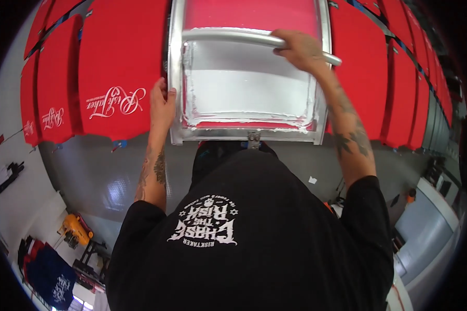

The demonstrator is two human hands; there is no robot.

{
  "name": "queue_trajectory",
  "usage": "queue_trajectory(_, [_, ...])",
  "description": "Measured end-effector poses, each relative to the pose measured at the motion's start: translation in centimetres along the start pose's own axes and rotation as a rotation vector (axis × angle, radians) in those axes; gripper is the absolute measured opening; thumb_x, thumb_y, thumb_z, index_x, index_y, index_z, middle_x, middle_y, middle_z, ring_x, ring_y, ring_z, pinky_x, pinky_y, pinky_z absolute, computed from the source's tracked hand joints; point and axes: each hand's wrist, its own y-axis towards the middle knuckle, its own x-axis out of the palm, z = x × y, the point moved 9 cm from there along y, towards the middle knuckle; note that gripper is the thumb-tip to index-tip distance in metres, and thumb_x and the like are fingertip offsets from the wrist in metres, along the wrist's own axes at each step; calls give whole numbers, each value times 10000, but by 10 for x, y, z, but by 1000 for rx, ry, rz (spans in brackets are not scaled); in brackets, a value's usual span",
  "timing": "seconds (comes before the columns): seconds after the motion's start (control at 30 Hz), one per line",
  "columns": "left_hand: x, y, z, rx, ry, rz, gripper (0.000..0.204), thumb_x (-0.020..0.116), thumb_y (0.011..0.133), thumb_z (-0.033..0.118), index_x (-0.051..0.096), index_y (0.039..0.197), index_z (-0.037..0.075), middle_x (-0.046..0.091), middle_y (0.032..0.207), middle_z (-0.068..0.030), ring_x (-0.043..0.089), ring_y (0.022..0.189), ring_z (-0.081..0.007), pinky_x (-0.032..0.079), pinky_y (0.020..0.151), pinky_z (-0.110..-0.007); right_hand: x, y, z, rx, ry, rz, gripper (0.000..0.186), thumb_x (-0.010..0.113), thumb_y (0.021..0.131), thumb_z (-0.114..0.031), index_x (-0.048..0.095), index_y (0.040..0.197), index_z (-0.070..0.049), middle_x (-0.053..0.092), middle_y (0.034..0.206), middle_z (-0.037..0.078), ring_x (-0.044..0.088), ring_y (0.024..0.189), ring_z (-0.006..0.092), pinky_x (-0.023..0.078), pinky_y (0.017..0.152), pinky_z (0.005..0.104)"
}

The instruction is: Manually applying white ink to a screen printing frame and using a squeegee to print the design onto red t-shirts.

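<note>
In front of me a metal-framed printing screen (176, 78) lies over a red piece, its mesh smeared with white ink (249, 93). Thick ridges of ink line the lower edge and the sides of the printing area. My right hand (302, 50) is closed around a long silver squeegee (228, 36), which spans the upper part of the white area and pokes out past the frame's right rail. Beside the left rail, my left hand (163, 106) has its fingers extended and holds nothing; whether it touches the rail I cannot tell.
Red shirts (122, 46) on boards flank the screen on the left, several with white print, and more red shirts (358, 78) stand to the right. A metal clamp (253, 140) sits at the frame's near edge. Lower left are a yellow tool (77, 229) and dark hanging garments (49, 272).
</note>
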Motion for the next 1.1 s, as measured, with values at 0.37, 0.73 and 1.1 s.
queue_trajectory(0.37, [77, -103, 125, 906, 1061, -81, 411, 697, 660, 14, 670, 1066, 69, 588, 972, -44, 556, 950, -262, 402, 845, -420, 25, -189, -57, 99, -158, 229, 444, 687, 687, -84, 667, 1130, -116, 677, 1135, 40, 601, 988, 264, 424, 896, 438])
queue_trajectory(0.73, [76, -158, 99, 631, 1082, -64, 363, 728, 633, -2, 668, 978, 91, 615, 972, -69, 576, 958, -311, 520, 808, -412, 48, -250, -31, 197, 29, 173, 216, 704, 651, -99, 698, 866, -116, 678, 862, 23, 657, 844, 248, 481, 757, 377])
queue_trajectory(1.1, [100, 24, 173, 767, 1298, 49, 172, 744, 755, 165, 726, 892, 62, 706, 872, -151, 678, 833, -367, 584, 709, -470, 15, -88, 47, 196, -158, 247, 160, 679, 692, -179, 736, 820, -100, 720, 795, 138, 718, 768, 318, 566, 695, 449])
